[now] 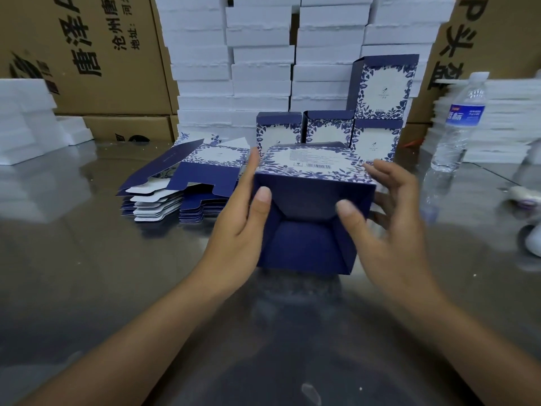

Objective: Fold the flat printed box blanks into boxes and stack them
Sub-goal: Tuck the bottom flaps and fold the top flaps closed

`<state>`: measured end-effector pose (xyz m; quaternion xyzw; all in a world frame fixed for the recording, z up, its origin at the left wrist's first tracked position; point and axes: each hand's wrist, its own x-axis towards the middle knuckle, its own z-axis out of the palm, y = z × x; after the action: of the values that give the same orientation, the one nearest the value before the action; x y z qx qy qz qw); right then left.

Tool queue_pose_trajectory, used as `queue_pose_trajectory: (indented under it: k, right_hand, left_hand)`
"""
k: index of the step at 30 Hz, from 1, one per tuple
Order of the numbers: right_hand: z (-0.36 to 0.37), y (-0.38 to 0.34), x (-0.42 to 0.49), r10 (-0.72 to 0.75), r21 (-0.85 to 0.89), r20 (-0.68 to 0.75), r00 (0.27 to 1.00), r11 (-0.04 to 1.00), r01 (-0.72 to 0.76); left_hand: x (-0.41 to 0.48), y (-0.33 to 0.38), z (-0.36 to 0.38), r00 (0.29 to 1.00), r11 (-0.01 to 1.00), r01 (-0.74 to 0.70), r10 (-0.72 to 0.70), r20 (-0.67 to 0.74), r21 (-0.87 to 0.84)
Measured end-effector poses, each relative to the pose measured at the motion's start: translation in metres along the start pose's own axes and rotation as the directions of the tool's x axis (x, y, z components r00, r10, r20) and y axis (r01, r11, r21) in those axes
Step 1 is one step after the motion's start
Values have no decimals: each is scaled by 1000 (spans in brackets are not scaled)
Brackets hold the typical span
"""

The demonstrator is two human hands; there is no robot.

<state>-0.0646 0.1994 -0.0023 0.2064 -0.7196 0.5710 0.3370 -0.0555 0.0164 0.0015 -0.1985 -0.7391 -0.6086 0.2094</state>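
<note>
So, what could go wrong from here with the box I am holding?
The left hand and right hand press their thumbs on the dark end flaps of the box; uneven pressure may crease a flap instead of locking it.
The upper folded box sits only on the right end of the row; a careless placement beside it may topple it, perhaps towards the water bottle.

Both bare forearms reach in from the near edge and angle inward toward the middle, palms turned to face each other. The left hand [240, 224] holds the left side of the box [307, 244], its fingers [252, 159] laid nearly straight up that side and the thumb pressed onto the near dark face. The right hand [392, 230] holds the opposite side, fingers spread and bent around the far right edge, thumb tip pressed on the same face.
</note>
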Motion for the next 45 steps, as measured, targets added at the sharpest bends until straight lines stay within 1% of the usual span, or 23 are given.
queue_pose_trajectory:
  k: [2, 4, 7, 10, 12, 15, 18, 20, 21, 23, 24, 28, 31, 33, 35, 36, 38, 40, 41, 42, 43, 44, 45]
  right_hand:
    - [1, -2, 2, 66, 179, -35, 997, 982, -59]
    - [2, -3, 4, 136, 300, -10, 991, 946, -126]
    - [4, -3, 4, 179, 320, 54, 982, 929, -187]
    - [5, -2, 3, 183, 302, 54, 982, 934, -190]
    - [5, -1, 5, 229, 312, 40, 973, 922, -230]
    - [3, 4, 7, 384, 306, 26, 923, 876, -373]
    - [0, 10, 7, 563, 181, -6, 826, 813, -553]
    - [-1, 10, 7, 652, 180, 73, 755, 736, -653]
    - [-1, 8, 7, 668, 194, 130, 733, 707, -679]
    - [0, 3, 7, 668, 237, 218, 712, 671, -702]
    - [-1, 1, 8, 657, 261, 237, 716, 666, -698]
    - [-7, -1, 12, 604, 366, 228, 763, 673, -642]
    - [-11, -5, 16, 587, 513, 233, 775, 603, -611]
    - [-12, -8, 18, 571, 580, 211, 794, 580, -572]
    - [-13, -10, 21, 532, 609, 157, 832, 610, -506]
    - [-14, -11, 22, 496, 611, 121, 860, 645, -459]
    - [-13, -13, 21, 376, 536, 37, 926, 774, -336]
    - [-12, -16, 17, 183, 356, -25, 983, 920, -162]
    - [-11, -16, 15, 66, 226, -45, 997, 973, -55]
    - [-10, -16, 14, -79, 44, -63, 995, 996, 82]
    - [-10, -15, 12, -250, -174, -59, 966, 956, 237]
    - [-9, -14, 10, -414, -364, -15, 910, 850, 381]
    - [-9, -12, 8, -536, -493, 61, 842, 717, 493]
  left_hand:
    - [1, 0, -1, 994, 993, 78, -84, -63, -94]
    - [3, -2, -3, 981, 983, 127, -145, -131, -132]
    - [7, -2, -5, 963, 976, 140, -173, -207, -164]
    - [7, 0, -2, 947, 954, 164, -223, -232, -250]
    - [8, -2, -1, 917, 931, 196, -285, -279, -309]
    - [13, -8, -3, 826, 813, 275, -473, -307, -513]
    - [18, -5, -6, 756, 645, 298, -610, -239, -703]
    - [18, -1, -7, 720, 554, 318, -669, -184, -770]
    - [18, 0, -6, 713, 519, 325, -684, -156, -791]
    - [18, 1, -4, 720, 468, 330, -687, -102, -820]
    - [18, 2, -4, 729, 457, 331, -679, -84, -825]
    - [20, 1, -7, 757, 490, 363, -651, -57, -793]
    - [21, -2, -9, 761, 528, 405, -647, -44, -746]
    - [21, -4, -11, 773, 562, 423, -634, -41, -711]
    - [23, -4, -13, 789, 619, 411, -609, -79, -669]
    - [24, -4, -14, 793, 661, 393, -595, -127, -639]
    - [26, -3, -17, 805, 780, 358, -536, -254, -513]
    - [24, -2, -18, 855, 905, 283, -389, -344, -318]
    - [22, 0, -18, 890, 951, 216, -286, -356, -222]
    - [19, 2, -17, 922, 981, 137, -176, -344, -136]
    - [16, 5, -15, 947, 997, 56, -72, -312, -58]
    - [13, 7, -13, 964, 1000, -20, 21, -264, 9]
    - [9, 9, -10, 973, 995, -84, 95, -209, 60]
